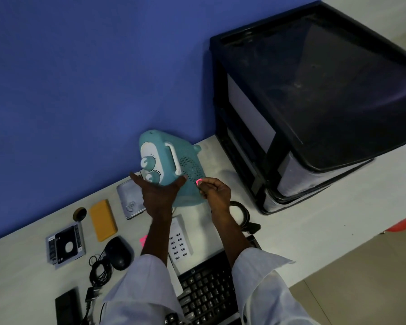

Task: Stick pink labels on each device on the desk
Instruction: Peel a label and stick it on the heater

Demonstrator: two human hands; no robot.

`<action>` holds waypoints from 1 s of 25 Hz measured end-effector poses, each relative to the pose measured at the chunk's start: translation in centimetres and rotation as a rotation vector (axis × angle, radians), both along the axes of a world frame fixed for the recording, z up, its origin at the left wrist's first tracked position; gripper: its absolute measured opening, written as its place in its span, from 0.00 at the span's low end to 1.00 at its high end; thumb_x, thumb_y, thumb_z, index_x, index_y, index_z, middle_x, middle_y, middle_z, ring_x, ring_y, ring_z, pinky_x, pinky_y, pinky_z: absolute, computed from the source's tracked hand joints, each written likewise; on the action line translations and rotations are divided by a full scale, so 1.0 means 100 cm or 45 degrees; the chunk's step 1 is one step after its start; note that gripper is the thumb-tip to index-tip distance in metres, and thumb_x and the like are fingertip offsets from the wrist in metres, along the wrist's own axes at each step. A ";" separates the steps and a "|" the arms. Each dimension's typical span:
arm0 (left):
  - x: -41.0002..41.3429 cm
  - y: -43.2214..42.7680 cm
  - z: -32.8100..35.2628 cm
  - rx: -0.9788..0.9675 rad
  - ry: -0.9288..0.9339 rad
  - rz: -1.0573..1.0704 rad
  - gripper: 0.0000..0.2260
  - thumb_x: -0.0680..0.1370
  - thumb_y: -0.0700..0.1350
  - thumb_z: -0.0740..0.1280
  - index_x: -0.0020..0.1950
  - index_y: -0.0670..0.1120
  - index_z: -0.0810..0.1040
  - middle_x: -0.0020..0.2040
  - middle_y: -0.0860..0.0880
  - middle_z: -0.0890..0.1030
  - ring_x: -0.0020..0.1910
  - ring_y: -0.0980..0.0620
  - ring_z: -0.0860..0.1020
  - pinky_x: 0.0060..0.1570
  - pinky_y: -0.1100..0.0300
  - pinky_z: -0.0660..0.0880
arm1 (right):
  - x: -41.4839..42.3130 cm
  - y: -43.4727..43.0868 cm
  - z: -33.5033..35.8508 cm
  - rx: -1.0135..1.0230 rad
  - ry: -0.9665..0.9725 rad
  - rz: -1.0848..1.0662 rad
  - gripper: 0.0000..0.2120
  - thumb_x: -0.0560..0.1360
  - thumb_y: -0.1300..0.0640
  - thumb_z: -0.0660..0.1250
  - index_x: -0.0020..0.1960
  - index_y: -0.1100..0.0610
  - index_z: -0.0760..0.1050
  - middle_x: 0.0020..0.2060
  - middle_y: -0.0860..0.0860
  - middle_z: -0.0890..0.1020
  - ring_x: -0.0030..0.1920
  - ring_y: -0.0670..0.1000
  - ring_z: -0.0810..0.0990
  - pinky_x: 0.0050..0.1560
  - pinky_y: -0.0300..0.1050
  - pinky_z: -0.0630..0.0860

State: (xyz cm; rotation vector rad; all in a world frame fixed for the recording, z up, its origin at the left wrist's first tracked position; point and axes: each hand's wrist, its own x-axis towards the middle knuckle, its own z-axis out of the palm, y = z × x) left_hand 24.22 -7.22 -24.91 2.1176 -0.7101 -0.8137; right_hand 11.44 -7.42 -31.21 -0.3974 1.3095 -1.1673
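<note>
A teal heater-like device (pixel 174 160) with two knobs stands tilted against the blue wall. My left hand (pixel 158 192) grips its lower front edge, thumb on one side and fingers on the other. My right hand (pixel 215 191) pinches a small pink label (pixel 198 182) at the device's perforated right side. A pink label pad (pixel 143 240) lies on the desk, partly hidden behind my left forearm. Other devices lie around: a hard drive (pixel 129 202), an orange case (pixel 103 220), a drive caddy (pixel 66 246), a black mouse (pixel 118 253), a white multi-port hub (pixel 179 240) and a black keyboard (pixel 206 292).
A black drawer unit (pixel 314 102) stands at the desk's right. A coiled black cable (pixel 243 213) lies beside it. A small round brown object (pixel 79 214), a black stick (pixel 66 306) and tangled mouse cable (pixel 99 270) sit at the left. The desk edge (pixel 314 266) drops off right.
</note>
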 end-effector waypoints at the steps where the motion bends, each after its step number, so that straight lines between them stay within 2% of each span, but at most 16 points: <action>1: 0.003 -0.001 -0.004 -0.010 0.018 0.002 0.68 0.51 0.63 0.81 0.78 0.54 0.40 0.71 0.44 0.72 0.67 0.45 0.73 0.67 0.46 0.69 | 0.000 -0.002 0.000 0.025 0.001 0.013 0.05 0.70 0.67 0.75 0.46 0.63 0.83 0.36 0.56 0.84 0.29 0.45 0.77 0.34 0.37 0.74; 3: 0.010 -0.001 -0.004 -0.038 0.095 0.026 0.65 0.54 0.57 0.83 0.78 0.54 0.42 0.69 0.45 0.73 0.65 0.45 0.74 0.66 0.46 0.70 | -0.002 -0.005 0.000 0.052 -0.017 0.060 0.07 0.70 0.66 0.75 0.48 0.65 0.83 0.36 0.56 0.85 0.29 0.46 0.77 0.33 0.37 0.73; 5: 0.019 0.004 -0.009 -0.154 0.202 0.075 0.58 0.57 0.51 0.84 0.77 0.53 0.51 0.66 0.46 0.76 0.61 0.46 0.77 0.62 0.46 0.75 | -0.006 -0.010 0.000 0.052 -0.036 0.104 0.09 0.70 0.64 0.76 0.49 0.66 0.83 0.38 0.57 0.85 0.30 0.47 0.78 0.32 0.39 0.72; 7: 0.026 0.014 -0.014 -0.277 0.329 0.105 0.45 0.59 0.47 0.83 0.72 0.50 0.65 0.62 0.48 0.79 0.56 0.47 0.80 0.54 0.47 0.80 | -0.011 -0.016 0.001 0.045 -0.032 0.130 0.11 0.69 0.63 0.76 0.50 0.66 0.83 0.39 0.59 0.86 0.30 0.49 0.79 0.30 0.39 0.70; 9: 0.036 0.023 -0.023 -0.285 0.447 0.098 0.32 0.62 0.46 0.82 0.63 0.53 0.75 0.56 0.50 0.83 0.53 0.47 0.82 0.48 0.47 0.82 | -0.019 -0.023 0.002 0.038 -0.020 0.159 0.09 0.69 0.62 0.76 0.47 0.64 0.83 0.40 0.61 0.86 0.28 0.49 0.77 0.27 0.39 0.67; 11: 0.051 0.030 -0.031 -0.231 0.552 0.144 0.29 0.63 0.48 0.81 0.61 0.56 0.76 0.56 0.51 0.83 0.54 0.47 0.82 0.47 0.46 0.81 | -0.030 -0.033 0.005 0.027 0.004 0.179 0.05 0.69 0.62 0.75 0.44 0.60 0.85 0.38 0.60 0.85 0.26 0.48 0.73 0.24 0.37 0.65; 13: 0.069 0.037 -0.038 -0.183 0.646 0.125 0.34 0.62 0.51 0.81 0.65 0.57 0.74 0.59 0.49 0.81 0.58 0.44 0.80 0.51 0.42 0.80 | -0.040 -0.042 0.006 0.027 0.051 0.229 0.04 0.69 0.61 0.76 0.44 0.58 0.85 0.38 0.57 0.84 0.27 0.47 0.71 0.25 0.36 0.65; 14: 0.078 0.042 -0.043 -0.187 0.710 0.067 0.33 0.64 0.51 0.80 0.67 0.56 0.72 0.61 0.48 0.81 0.59 0.43 0.80 0.53 0.40 0.79 | -0.043 -0.046 0.008 0.032 0.072 0.267 0.05 0.69 0.60 0.76 0.45 0.58 0.86 0.39 0.56 0.84 0.29 0.46 0.71 0.28 0.35 0.66; 17: 0.088 0.059 -0.047 -0.261 0.943 -0.084 0.21 0.78 0.44 0.65 0.72 0.48 0.69 0.65 0.43 0.78 0.62 0.42 0.78 0.55 0.45 0.79 | -0.046 -0.055 0.016 0.049 0.128 0.423 0.07 0.70 0.58 0.75 0.48 0.57 0.86 0.44 0.52 0.86 0.39 0.47 0.77 0.40 0.38 0.70; 20: 0.094 0.069 -0.043 -0.314 1.103 -0.052 0.19 0.82 0.42 0.54 0.74 0.44 0.66 0.66 0.42 0.77 0.61 0.45 0.78 0.53 0.51 0.80 | -0.039 -0.056 0.031 0.001 0.127 0.547 0.09 0.71 0.57 0.75 0.50 0.56 0.86 0.48 0.50 0.87 0.46 0.42 0.82 0.50 0.42 0.71; 22: 0.097 0.071 -0.042 -0.306 1.121 0.001 0.19 0.83 0.42 0.51 0.72 0.44 0.68 0.64 0.43 0.78 0.59 0.46 0.80 0.52 0.51 0.81 | -0.029 -0.056 0.037 -0.035 0.096 0.604 0.10 0.70 0.56 0.75 0.51 0.57 0.85 0.50 0.51 0.87 0.50 0.43 0.82 0.52 0.43 0.72; 25: 0.100 0.073 -0.041 -0.308 1.134 0.025 0.20 0.83 0.42 0.49 0.62 0.49 0.80 0.60 0.45 0.81 0.56 0.47 0.81 0.50 0.51 0.81 | -0.014 -0.057 0.043 -0.035 0.054 0.620 0.13 0.68 0.54 0.77 0.52 0.56 0.85 0.50 0.50 0.87 0.53 0.45 0.82 0.55 0.45 0.72</action>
